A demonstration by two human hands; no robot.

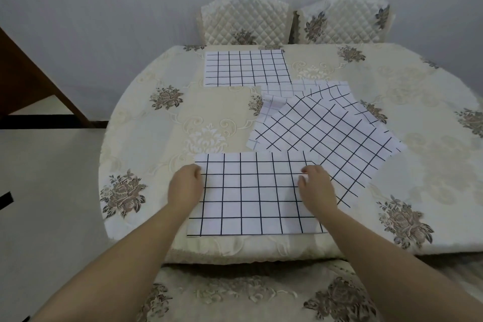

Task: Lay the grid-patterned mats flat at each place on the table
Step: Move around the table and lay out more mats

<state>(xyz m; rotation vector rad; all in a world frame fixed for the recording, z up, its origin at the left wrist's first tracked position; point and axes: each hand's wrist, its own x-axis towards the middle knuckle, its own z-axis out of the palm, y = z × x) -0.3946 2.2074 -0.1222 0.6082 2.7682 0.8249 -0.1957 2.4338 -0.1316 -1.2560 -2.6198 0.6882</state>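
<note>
The near mat [251, 193] lies flat at the near edge of the table [146, 123], its long axis running left to right, square to that edge; the left hand [185, 185] sits at its left edge with fingers curled over the border, and looks to be pinching it; the right hand [317, 185] rests on the right edge with fingers bent, though whether it grips or only presses I cannot tell. A far mat [247, 68] is already laid, long axis left to right too. What matters next, I'd judge, is the loose pile of mats [321, 123]; it lies just beyond and right of the right hand, the nearer one; its top mat is askew, long axis slanting from far left to near right, tucked under the near mat's right side.
</note>
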